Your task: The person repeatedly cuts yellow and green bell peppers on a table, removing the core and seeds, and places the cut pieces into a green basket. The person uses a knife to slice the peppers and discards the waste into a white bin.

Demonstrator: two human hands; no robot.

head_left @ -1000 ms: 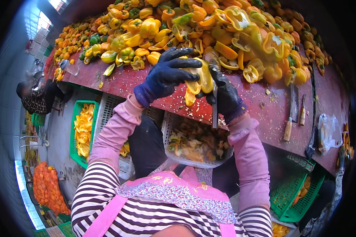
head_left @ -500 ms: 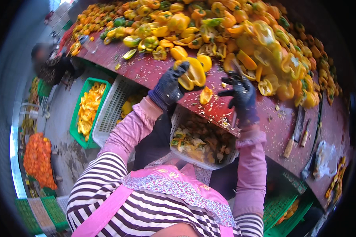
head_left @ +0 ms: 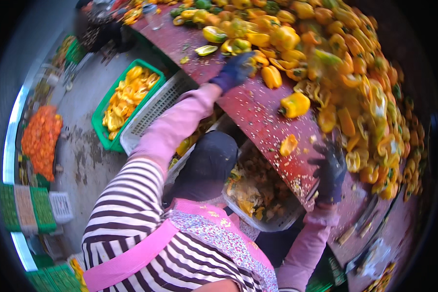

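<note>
My left hand (head_left: 234, 70), gloved and blurred, reaches over the red table's far edge among yellow pepper pieces; its fingers are smeared, so its grip is unclear. My right hand (head_left: 330, 170) is lower right over the table, fingers partly extended, with a knife blade (head_left: 310, 193) showing beneath it. Between my hands lie a whole yellow pepper (head_left: 295, 105), a smaller piece (head_left: 288, 144) and scattered seeds on the red tabletop (head_left: 253, 117). A large heap of peppers (head_left: 355, 73) covers the back and right of the table.
Below the table are a tub of scraps (head_left: 258, 194), a white crate (head_left: 151, 112) and a green crate of cut peppers (head_left: 127, 102). An orange sack (head_left: 41, 141) and stacked crates (head_left: 27, 207) stand left. A co-worker (head_left: 95, 29) is upper left; spare knives (head_left: 355, 224) lie right.
The view has swung round. My left hand has moved away from my right, and the halved pepper it held is no longer distinguishable in it. The right hand has moved lower on the table.
</note>
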